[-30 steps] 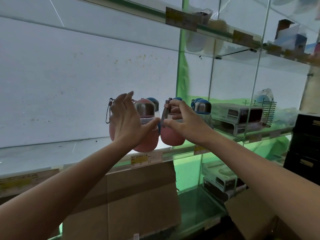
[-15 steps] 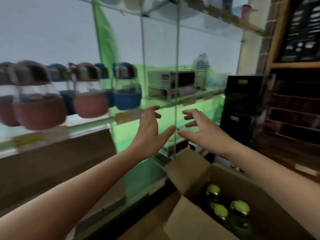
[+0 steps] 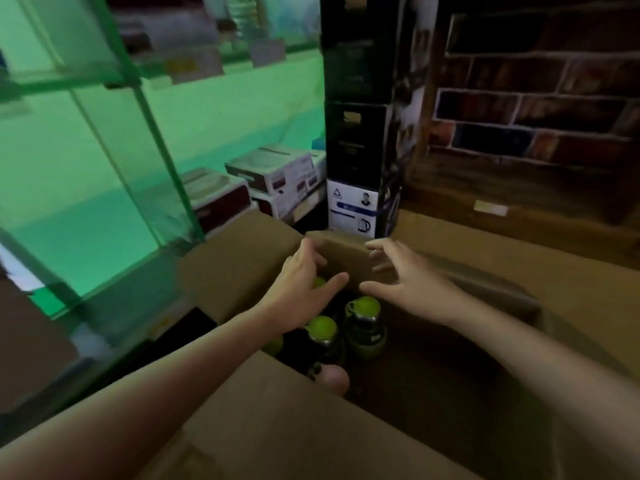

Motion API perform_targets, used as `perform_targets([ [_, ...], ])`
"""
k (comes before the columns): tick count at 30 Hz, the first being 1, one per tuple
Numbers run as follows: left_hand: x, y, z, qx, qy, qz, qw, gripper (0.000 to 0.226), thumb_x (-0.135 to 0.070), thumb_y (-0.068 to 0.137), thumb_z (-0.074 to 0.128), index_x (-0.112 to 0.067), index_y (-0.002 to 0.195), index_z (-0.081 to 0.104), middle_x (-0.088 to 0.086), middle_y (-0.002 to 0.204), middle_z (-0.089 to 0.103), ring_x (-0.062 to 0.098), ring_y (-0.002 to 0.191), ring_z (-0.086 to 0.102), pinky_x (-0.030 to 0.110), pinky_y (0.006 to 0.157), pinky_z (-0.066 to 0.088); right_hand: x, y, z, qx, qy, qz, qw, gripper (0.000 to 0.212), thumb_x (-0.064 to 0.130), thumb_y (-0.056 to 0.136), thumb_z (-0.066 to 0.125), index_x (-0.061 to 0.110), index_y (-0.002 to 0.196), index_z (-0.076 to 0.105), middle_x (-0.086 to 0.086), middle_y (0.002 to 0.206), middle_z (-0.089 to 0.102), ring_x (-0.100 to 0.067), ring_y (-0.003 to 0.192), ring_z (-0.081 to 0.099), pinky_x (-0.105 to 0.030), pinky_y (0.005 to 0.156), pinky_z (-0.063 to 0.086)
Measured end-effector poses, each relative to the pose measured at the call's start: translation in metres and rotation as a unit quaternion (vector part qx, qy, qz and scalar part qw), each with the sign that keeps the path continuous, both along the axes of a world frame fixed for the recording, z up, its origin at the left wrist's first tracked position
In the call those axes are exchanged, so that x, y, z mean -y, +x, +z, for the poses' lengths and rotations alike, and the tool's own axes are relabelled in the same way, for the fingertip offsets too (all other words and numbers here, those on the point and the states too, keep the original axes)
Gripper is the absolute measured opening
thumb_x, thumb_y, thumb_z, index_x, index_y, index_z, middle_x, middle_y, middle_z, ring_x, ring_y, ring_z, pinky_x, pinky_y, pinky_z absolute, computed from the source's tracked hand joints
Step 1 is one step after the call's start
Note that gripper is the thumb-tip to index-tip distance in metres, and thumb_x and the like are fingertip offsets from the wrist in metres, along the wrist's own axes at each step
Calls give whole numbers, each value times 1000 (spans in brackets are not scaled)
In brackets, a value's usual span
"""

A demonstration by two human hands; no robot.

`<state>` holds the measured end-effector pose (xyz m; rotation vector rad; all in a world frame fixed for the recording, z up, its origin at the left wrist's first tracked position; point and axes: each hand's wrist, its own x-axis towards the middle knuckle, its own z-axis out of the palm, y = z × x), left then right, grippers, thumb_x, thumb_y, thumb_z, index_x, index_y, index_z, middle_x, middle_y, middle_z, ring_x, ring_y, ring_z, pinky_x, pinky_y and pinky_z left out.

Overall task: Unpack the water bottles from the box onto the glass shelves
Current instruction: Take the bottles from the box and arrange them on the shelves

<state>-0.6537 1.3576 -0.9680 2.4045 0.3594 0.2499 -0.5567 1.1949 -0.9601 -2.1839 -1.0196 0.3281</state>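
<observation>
Open cardboard box [image 3: 242,271] low in centre, flaps splayed, near flap filling bottom of view; glass shelves [image 3: 104,140] at left, green-lit, boxed goods on lower level; dark stacked cartons [image 3: 356,133] behind box; brick wall [image 3: 536,98] at right

Inside box: green-capped bottles [image 3: 363,325] upright, packed close at far-left of the dark interior; three caps plain, a fourth partly hidden under left wrist, maybe one more under left palm; count beyond that not readable, rest of the interior too dark

Left hand [image 3: 304,289] above bottles, fingers spread and loosely bent, holding nothing. Right hand [image 3: 405,278] beside it over far flap, fingers extended, also holding nothing; thumbs near each other, not touching

Handling, judged: empty retail bottles, so light; rigid body, smooth and likely a bit slick; clear section probably glass or hard plastic, so no knocking against glass shelf on set-down. Round cap domed, poor pinch point. Best hold likely around metal neck band just below cap, or full wrap round lower sleeve once lifted clear. Tight packing leaves only tops reachable at first, so straight pull up by neck, one per hand
</observation>
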Motion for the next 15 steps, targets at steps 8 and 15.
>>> perform_targets([
  [8,10,42,-63,-194,62,-64,977,72,-43,88,58,-15,143,20,4,144,36,24,135,30,36,111,28,8,43,-77,-71,-61,10,996,66,33,83,67,27,139,33,5,138,40,-4,119,41,-19,90,35],
  [15,1,59,-91,-260,99,-64,958,79,-43,84,63,-16,144,19,9,145,28,35,136,24,43,112,26,-34,68,-131,-19,-208,76,975,81,33,84,67,23,149,18,-4,149,23,-26,137,22,-38,111,30],
])
